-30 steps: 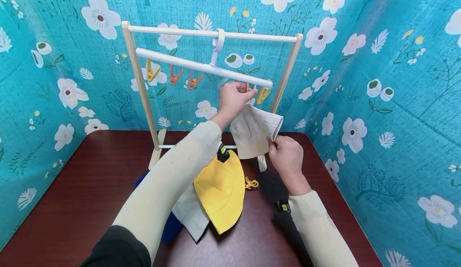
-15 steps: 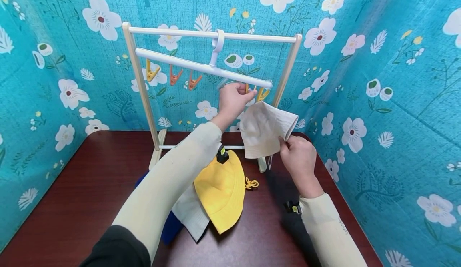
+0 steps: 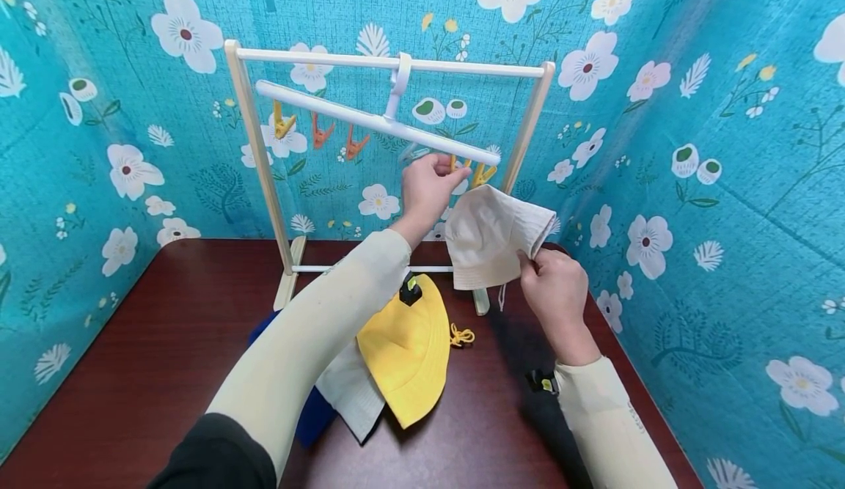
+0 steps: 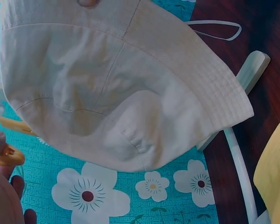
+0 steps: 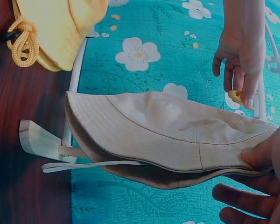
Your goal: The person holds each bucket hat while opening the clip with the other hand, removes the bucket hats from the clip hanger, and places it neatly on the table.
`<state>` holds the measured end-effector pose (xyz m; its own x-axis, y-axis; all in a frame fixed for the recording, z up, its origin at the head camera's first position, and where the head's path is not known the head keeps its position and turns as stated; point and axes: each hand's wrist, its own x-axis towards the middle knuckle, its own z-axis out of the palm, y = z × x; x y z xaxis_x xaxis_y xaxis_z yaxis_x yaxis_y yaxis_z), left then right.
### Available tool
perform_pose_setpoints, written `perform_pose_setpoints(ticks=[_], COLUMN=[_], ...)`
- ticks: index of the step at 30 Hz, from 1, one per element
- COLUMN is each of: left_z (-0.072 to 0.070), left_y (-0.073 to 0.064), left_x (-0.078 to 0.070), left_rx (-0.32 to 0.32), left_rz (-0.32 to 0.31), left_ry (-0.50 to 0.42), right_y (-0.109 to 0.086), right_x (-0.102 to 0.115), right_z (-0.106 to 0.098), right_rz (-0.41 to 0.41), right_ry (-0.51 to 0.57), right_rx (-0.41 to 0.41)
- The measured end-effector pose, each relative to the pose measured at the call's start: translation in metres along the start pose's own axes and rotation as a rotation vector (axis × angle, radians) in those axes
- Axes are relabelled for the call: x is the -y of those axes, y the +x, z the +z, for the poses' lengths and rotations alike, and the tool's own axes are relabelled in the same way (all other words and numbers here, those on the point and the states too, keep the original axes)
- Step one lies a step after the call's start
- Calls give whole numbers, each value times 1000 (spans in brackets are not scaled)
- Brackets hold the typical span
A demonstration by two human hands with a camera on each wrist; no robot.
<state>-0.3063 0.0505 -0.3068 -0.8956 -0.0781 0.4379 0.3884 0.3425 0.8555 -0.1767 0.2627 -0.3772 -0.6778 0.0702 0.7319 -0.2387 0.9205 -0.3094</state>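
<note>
My right hand pinches the brim of a cream bucket hat between thumb and fingers. The hat hangs tilted below the right end of the white hanger bar, with a thin white cord trailing from it. Up at the bar, my left hand pinches a yellow clip between thumb and fingertips. Just right of it another yellow clip hangs directly above the hat's crown; whether they touch I cannot tell. In the left wrist view the hat fills much of the picture beside the left fingers.
A wooden rack carries the hanger by its hook. Yellow and orange clips hang along its left half, and a bluish clip near my left hand. On the table lie a yellow hat, a pale grey one and something dark blue.
My right hand has carried the cream hat to the right, away from the left hand. The hanger bar tilts more, its left end higher. The left hand keeps its place at the clip.
</note>
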Motion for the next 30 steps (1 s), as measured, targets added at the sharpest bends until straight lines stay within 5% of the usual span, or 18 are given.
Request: perform_pose_setpoints(ticks=[7,22,30], left_z=[-1,-13,-24], left_y=[-2,-2,-6], left_x=[3,18,21], left_rx=[7,151,214], left_rz=[-5,-8,1], left_ry=[-23,-128,-106], right_y=[0,-2,-1], right_x=[0,0,0], right_z=[-2,-6,-7], right_rz=[16,28,27], right_ry=[-1,10,21], right_rx=[4,-13,-24])
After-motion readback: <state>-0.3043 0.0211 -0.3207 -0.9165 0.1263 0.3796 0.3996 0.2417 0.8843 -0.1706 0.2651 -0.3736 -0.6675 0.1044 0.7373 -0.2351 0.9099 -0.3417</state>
